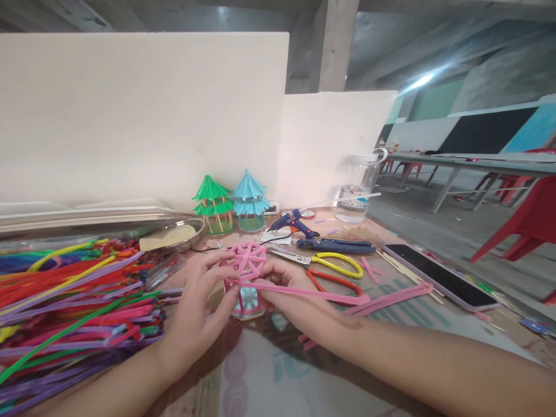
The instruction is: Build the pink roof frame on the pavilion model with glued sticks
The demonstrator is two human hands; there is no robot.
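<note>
A small pink pipe-cleaner pavilion [249, 258], with a spoked top and a clear-looking base, stands between my hands. My left hand [202, 295] is closed round its left side, fingers on the upper rim and thumb lower down. On the other side my right hand [295, 298] pinches a long pink pipe cleaner [313, 293] against the rim; its free end trails to the right across my wrist. My right fingertips are partly hidden. Scissors [315, 263] with yellow and orange handles lie just beyond my right hand.
Bundled coloured pipe cleaners [78, 313] cover the left side. Behind stand a green pavilion [214, 205], a blue pavilion [251, 202] and a glue gun [293, 223]. Pliers [336, 246], a phone [438, 275], loose pink pipe cleaners [395, 298] and a water bottle [354, 197] are rightward.
</note>
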